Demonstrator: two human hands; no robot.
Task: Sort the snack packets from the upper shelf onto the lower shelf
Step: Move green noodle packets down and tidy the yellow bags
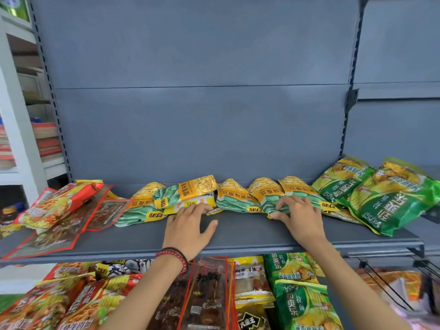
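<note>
A white storage rack stands left of the grey metal upper shelf and its grey back panel. On the shelf lie red-edged packets, yellow-and-green bean packets and bright green noodle packets; more packets crowd the tier below. The left hand, fingers spread flat, touches a yellow-white packet. The right hand seems to pinch one bean packet, thumb under its edge.

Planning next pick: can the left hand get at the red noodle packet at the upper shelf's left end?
Probably yes: the left hand grips nothing, and bare upper shelf front leaves a free path to the red noodle packet.
</note>
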